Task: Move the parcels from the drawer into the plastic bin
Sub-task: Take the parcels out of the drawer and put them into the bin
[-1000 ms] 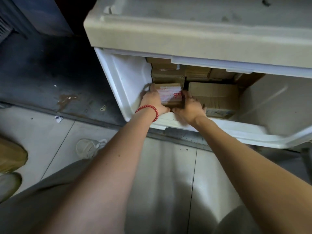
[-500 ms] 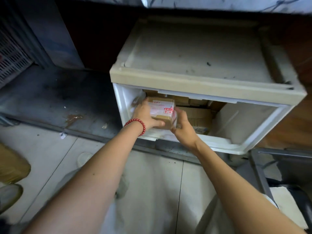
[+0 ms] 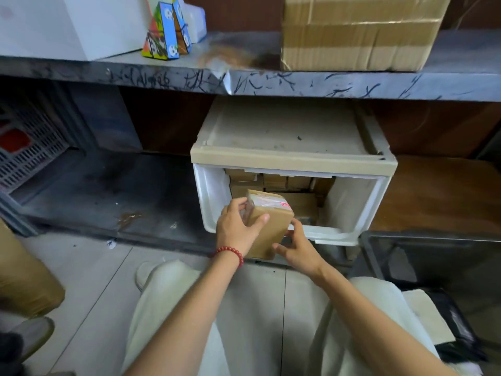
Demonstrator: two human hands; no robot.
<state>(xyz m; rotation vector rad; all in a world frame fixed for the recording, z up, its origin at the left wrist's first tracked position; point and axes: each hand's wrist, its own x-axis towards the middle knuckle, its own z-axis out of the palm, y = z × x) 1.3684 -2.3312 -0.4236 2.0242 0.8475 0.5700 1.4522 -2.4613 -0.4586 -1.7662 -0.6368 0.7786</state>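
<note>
Both hands share 1 parcel [image 3: 269, 226]: the left hand [image 3: 238, 232] is closed round its left side, thumb lying across the brown front face and fingers [image 3: 237, 206] curled over the upper left corner, while the right hand [image 3: 296, 246] cups the lower right corner from beneath, fingers half curled and partly hidden behind the box. The parcel is tilted, its taped and labelled top leaning toward the drawer [image 3: 349, 213], and it hangs in front of the drawer's open mouth, clear of the front lip as far as I can judge.

Risks from here, as I read them:

- The grip sits on 2 opposite corners of a smooth cardboard box; if either hand lets go early during the carry, the box could pivot and drop to the tiled floor [image 3: 89, 267].
- More parcels [image 3: 287, 183] sit stacked at the back of the drawer; with this one gone from in front, the stack may lean or slide forward.
- A dark bin-like frame [image 3: 433, 256] shows at lower right, probably the plastic bin, though I cannot be sure. Swinging the parcel that way passes the drawer's right front corner, where an edge could clip it.
- The shelf edge [image 3: 271, 82] overhead is a knock hazard on rising.
</note>
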